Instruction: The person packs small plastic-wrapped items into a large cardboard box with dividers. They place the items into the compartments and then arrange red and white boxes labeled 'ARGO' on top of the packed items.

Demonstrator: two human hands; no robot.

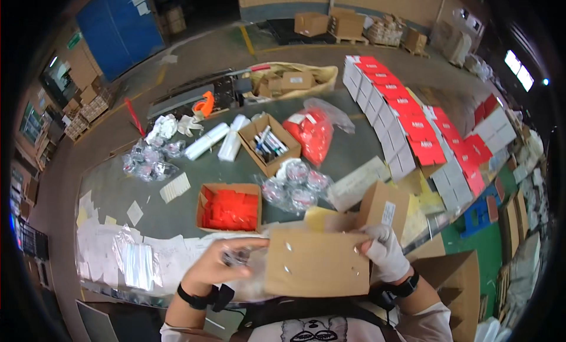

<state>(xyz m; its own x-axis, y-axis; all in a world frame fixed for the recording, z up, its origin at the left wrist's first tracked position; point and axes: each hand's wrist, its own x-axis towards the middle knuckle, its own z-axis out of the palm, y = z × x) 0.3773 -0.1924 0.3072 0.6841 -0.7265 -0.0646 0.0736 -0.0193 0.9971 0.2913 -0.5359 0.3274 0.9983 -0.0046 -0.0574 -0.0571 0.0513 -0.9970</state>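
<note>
In front of me is a brown cardboard box (pixel 318 264), its flat face showing several small shiny staples or marks. My right hand (pixel 384 253), in a white glove, grips the box's right edge with the thumb over the near face. My left hand (pixel 223 264), bare, is at the box's left side, fingers pointing toward it. Between its thumb and fingers sits a small shiny, clear-and-dark item (pixel 236 258), blurred, its kind unclear. Just beyond the hands stand an open carton of red pieces (pixel 231 210) and clear bags of round parts (pixel 298 186).
Another brown box (pixel 383 209) stands beyond my right hand. Farther back are a carton of markers or tubes (pixel 272 144), a red bag (pixel 312 133) and white plastic rolls (pixel 206 141). Rows of red-and-white boxes (pixel 407 121) line the right. An open carton (pixel 457 283) is by my right elbow.
</note>
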